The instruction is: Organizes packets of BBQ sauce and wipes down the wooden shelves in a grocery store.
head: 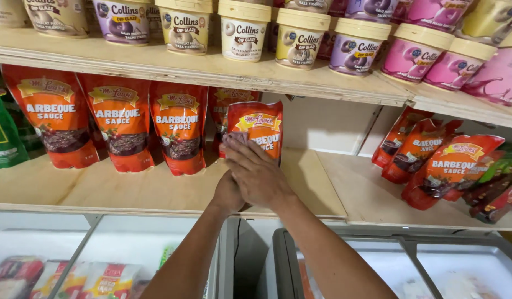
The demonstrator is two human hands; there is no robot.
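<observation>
I stand before wooden shop shelves, looking down at my two hands on the middle shelf. My right hand lies flat, fingers spread, against the front of an orange-red stand-up sauce pouch, pressing it upright; a scrap of greyish cloth seems to sit under my fingertips, though I cannot be sure. My left hand is tucked under the right near the shelf's front edge, mostly hidden, so I cannot tell how its grip stands. The pouch stands at the right end of a row of three matching sauce pouches, just beside the nearest one, with another pouch partly hidden behind it. To its right the shelf is bare wood. As I judge it, the left row is already set up neatly, this pouch is being settled into line, and the leaning pouches farther right on the next shelf section are left slumped and untidy. Above, lidded glaze tubs fill the top shelf; below, glass-topped freezers hold packaged food.
</observation>
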